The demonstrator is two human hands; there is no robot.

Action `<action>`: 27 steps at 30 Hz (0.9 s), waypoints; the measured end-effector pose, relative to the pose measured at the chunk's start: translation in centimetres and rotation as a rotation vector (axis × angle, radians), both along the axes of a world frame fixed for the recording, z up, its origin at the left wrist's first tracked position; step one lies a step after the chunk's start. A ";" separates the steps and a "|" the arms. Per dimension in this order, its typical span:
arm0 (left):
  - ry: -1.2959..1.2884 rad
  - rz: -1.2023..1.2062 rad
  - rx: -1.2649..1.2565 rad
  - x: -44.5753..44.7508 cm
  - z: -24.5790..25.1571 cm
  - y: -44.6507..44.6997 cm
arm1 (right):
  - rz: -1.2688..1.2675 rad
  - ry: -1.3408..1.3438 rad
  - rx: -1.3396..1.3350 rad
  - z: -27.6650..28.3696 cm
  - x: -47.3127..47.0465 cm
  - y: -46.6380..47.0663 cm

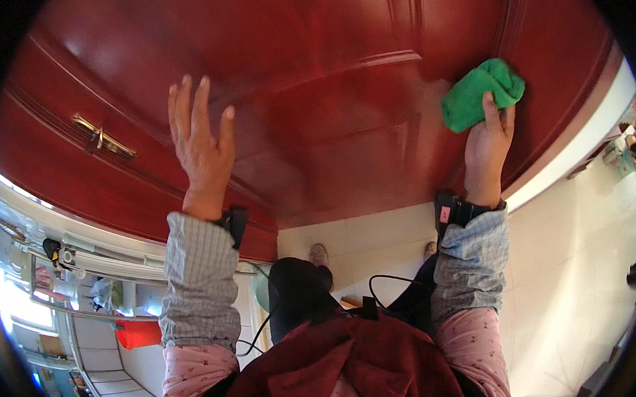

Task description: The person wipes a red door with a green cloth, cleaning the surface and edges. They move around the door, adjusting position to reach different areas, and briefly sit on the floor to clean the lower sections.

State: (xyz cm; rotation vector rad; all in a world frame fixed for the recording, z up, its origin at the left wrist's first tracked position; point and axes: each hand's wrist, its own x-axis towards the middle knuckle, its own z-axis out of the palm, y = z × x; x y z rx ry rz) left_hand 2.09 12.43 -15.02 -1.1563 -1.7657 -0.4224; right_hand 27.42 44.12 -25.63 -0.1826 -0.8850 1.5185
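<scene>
A folded green cloth (pixel 477 96) is in my right hand (pixel 488 145), thumb on its near side, at the right part of a glossy dark-red panelled door (pixel 320 161). The cloth appears to lie against the door near its vertical moulding. My left hand (pixel 202 138) is raised before the door with fingers spread and nothing in it. Whether its fingertips touch the surface, I cannot tell. Left of that hand, a brass-coloured lever handle (pixel 104 136) is mounted on the door.
Pale floor tiles (pixel 551 275) extend below and right of the door. At lower left are a red bucket (pixel 138 334) and a counter (pixel 101 314) with several items. A black cable (pixel 259 333) hangs beside my leg. Boxes (pixel 619 155) stand at far right.
</scene>
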 end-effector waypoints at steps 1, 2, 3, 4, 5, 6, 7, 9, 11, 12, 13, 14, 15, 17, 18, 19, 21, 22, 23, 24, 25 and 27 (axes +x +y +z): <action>0.035 -0.026 0.017 -0.5 0.9 1.5 | -0.002 0.033 0.138 0.4 -1.5 0.1; 0.064 -0.060 0.036 -0.8 1.2 2.7 | -0.194 -0.166 0.134 0.3 -3.8 0.1; 0.076 -0.038 0.010 -1.1 1.3 3.8 | -0.380 -0.342 0.206 -0.4 -6.0 0.3; 0.084 -0.024 -0.017 -1.6 1.1 4.7 | -0.748 -0.662 0.462 -1.8 -8.0 0.1; 0.092 -0.005 -0.044 -2.1 0.7 5.5 | -0.941 -0.794 0.586 -3.8 -9.5 -0.3; 0.116 0.006 -0.039 -2.4 0.1 6.0 | -0.908 -0.786 0.571 -6.6 -9.9 -0.6; 0.147 0.020 -0.033 -2.8 -0.3 6.3 | -0.851 -0.846 0.556 -9.5 -10.6 -0.7; 0.188 0.054 -0.039 -3.6 -0.9 6.3 | -0.805 -0.680 0.329 -15.0 -10.9 0.5; 0.199 0.088 -0.059 -4.0 -1.7 6.4 | -0.754 -0.694 -0.038 -19.3 -9.3 3.3; 0.197 0.104 -0.062 -4.1 -2.1 6.4 | -0.657 -0.599 -0.140 -20.4 -8.8 4.2; 0.196 0.118 -0.063 -4.2 -2.3 6.5 | -0.532 -0.527 -0.276 -20.5 -8.5 5.0; 0.189 0.146 -0.065 -4.2 -2.5 6.7 | -0.521 -0.510 -0.321 -19.7 -8.6 5.2; 0.199 0.130 -0.057 -4.2 -2.6 6.9 | -0.568 -0.507 -0.196 -18.0 -8.5 5.1; 0.202 0.147 -0.058 -4.1 -2.7 7.1 | -0.943 -0.691 0.216 -12.4 -10.4 2.4; 0.206 0.138 -0.053 -4.0 -2.7 7.2 | -0.831 -0.527 0.275 -8.6 -11.6 1.2; 0.205 0.144 -0.058 -3.9 -2.6 7.2 | -0.824 -0.472 0.379 -4.9 -12.8 0.0; 0.212 0.154 -0.064 -3.9 -2.6 7.1 | -0.932 -0.505 0.613 1.7 -13.2 -0.6; 0.221 0.156 -0.065 -4.0 -2.6 7.2 | -0.952 -0.540 0.696 3.5 -12.6 -0.8; 0.232 0.161 -0.063 -4.1 -2.6 7.2 | -1.009 -0.483 0.726 4.7 -11.8 -0.2; 0.229 0.162 -0.063 -4.1 -2.7 7.2 | -1.043 -0.488 0.757 5.2 -11.5 0.9; 0.226 0.167 -0.063 -4.2 -2.7 7.2 | -1.014 -0.597 0.790 4.9 -11.1 2.0; 0.226 0.164 -0.070 -4.2 -2.8 7.2 | -1.091 -0.564 0.571 1.7 -10.4 4.4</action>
